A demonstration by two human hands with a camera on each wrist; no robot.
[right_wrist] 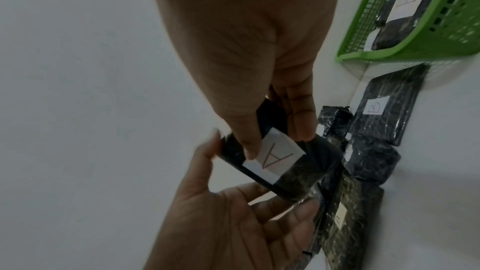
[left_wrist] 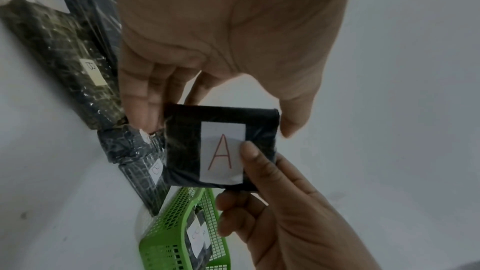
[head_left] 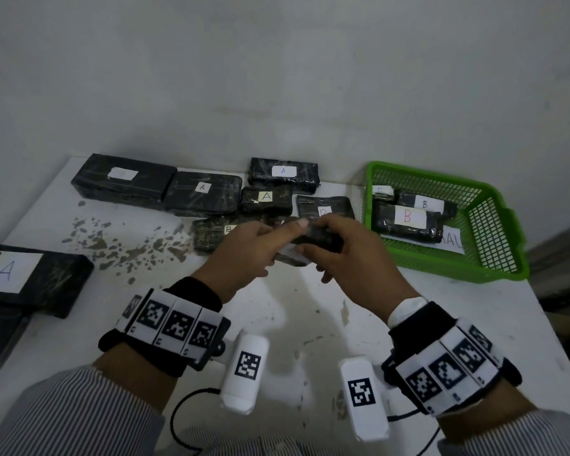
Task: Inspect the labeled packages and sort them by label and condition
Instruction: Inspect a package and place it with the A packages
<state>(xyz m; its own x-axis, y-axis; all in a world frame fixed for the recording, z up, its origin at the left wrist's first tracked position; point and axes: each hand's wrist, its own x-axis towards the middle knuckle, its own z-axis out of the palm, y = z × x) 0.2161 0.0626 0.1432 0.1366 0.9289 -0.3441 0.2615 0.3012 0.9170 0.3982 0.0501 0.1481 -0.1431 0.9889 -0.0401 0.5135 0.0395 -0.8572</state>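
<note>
Both hands hold one small black wrapped package (head_left: 313,240) above the middle of the table. Its white label with a red A (left_wrist: 223,151) faces down toward the wrist cameras. My left hand (head_left: 264,241) pinches the package's edges between fingers (left_wrist: 141,108) and thumb. My right hand (head_left: 334,250) grips the other end, its thumb pressed on the label's edge (right_wrist: 275,155). Black packages marked A (head_left: 202,192) lie in a row at the back. Two marked B (head_left: 324,209) lie just beyond my hands.
A green mesh basket (head_left: 494,245) at the right holds black packages marked B (head_left: 407,222). A large black package marked A (head_left: 23,281) lies at the left edge. The white tabletop (head_left: 293,317) is stained and chipped; a grey wall stands behind it.
</note>
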